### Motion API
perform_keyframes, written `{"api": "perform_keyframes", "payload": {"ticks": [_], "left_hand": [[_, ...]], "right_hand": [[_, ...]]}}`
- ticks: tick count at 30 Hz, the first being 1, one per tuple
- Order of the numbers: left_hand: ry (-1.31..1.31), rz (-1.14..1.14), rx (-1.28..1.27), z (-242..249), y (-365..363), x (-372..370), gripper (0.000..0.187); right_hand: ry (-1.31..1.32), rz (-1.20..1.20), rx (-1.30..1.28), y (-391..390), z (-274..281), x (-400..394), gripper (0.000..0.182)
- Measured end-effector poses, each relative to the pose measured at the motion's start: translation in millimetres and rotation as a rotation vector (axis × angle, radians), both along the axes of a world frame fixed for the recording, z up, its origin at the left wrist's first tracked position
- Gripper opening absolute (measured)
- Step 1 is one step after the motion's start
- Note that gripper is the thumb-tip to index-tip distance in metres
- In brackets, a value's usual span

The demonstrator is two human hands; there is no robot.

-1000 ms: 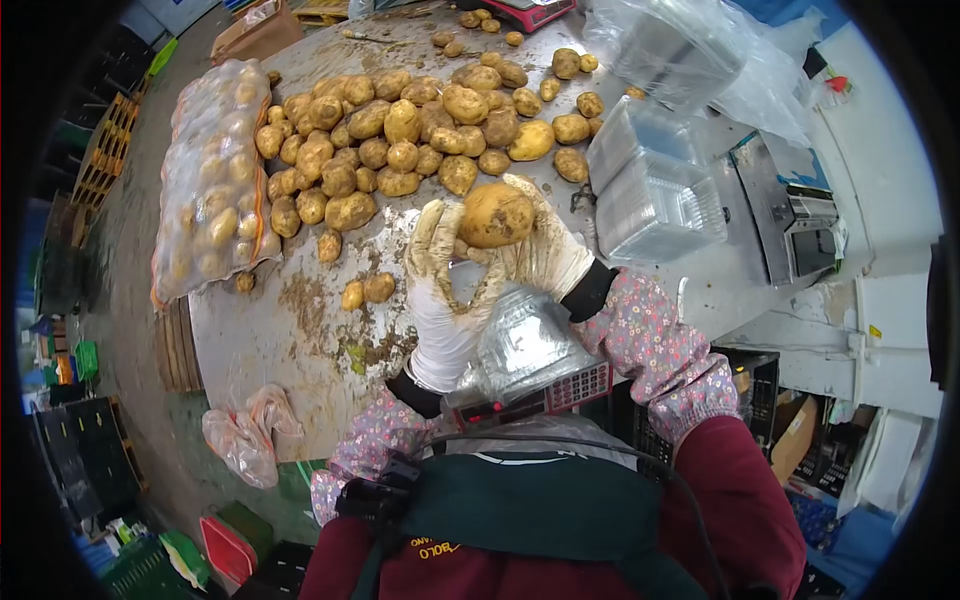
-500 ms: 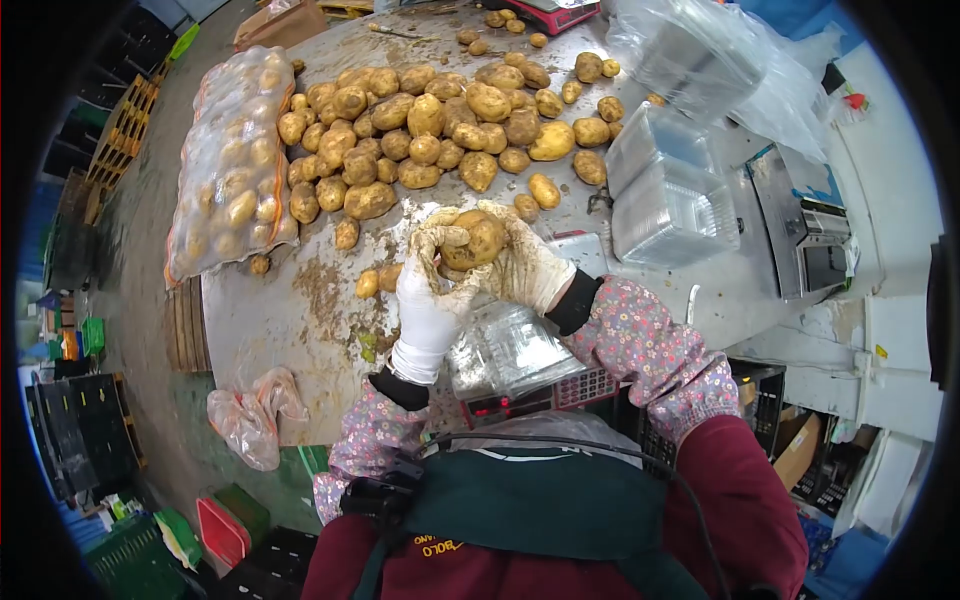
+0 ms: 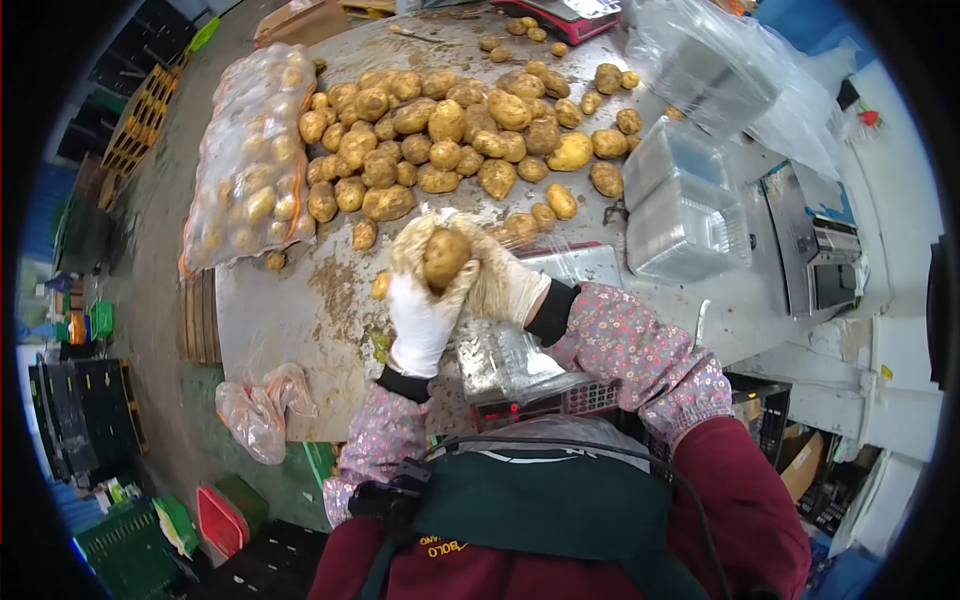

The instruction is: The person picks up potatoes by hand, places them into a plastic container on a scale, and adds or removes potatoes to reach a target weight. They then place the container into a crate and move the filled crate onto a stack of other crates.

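Observation:
A dirt-marked potato (image 3: 446, 258) is held between my two gloved hands, above the near side of the metal table. My left hand (image 3: 416, 305) wraps it from the left and below, thumb along its lower edge. My right hand (image 3: 503, 278) closes against its right side; some of those fingers are hidden. Beneath them sits a red weighing scale (image 3: 545, 404) with a clear plastic container (image 3: 512, 358) on top. Just beyond my right hand lie a few loose potatoes (image 3: 543, 217). Farther back spreads a big heap of potatoes (image 3: 440, 125).
A net sack of potatoes (image 3: 250, 165) lines the table's left edge. Stacked clear plastic trays (image 3: 690, 225) stand on the right, with plastic-wrapped trays (image 3: 705, 75) behind. Another red scale (image 3: 570, 20) is at the back. A crumpled plastic bag (image 3: 255, 420) hangs at the near-left corner.
My hands have shifted slightly left and turned the potato, so a different side of it faces me. The whole view has swung a little, moving the table slightly to the right.

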State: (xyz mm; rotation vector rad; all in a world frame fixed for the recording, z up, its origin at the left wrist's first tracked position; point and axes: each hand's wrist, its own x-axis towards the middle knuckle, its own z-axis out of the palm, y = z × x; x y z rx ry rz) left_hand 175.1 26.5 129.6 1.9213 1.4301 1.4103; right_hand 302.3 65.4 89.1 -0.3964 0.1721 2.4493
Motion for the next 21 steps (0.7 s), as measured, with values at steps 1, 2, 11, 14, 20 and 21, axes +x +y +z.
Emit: {"api": "perform_keyframes", "payload": {"ticks": [1,2,11,14,20,21], "left_hand": [[0.011,-0.006,0.07,8,-2,-3,0.061],[-0.169,0.028,-0.005,5,-3,-7,0.058],[-0.093,-0.404,-0.49,2,-64,28,0.04],[0.265,-0.477,-0.569,-8,-81,52,0.04],[0.731,-0.454,-0.455,-23,-77,65,0.048],[0.791,-0.402,-0.291,-25,-75,65,0.049]], "right_hand": [[-0.129,0.071,0.124,-2,-12,6,0.058],[-0.26,0.247,0.141,3,-6,20,0.055],[-2.058,0.084,1.164,108,-98,168,0.027],[-2.252,0.472,1.314,113,-110,166,0.038],[-2.236,0.476,1.452,110,-117,173,0.052],[-2.206,0.494,1.427,113,-117,174,0.052]]}}
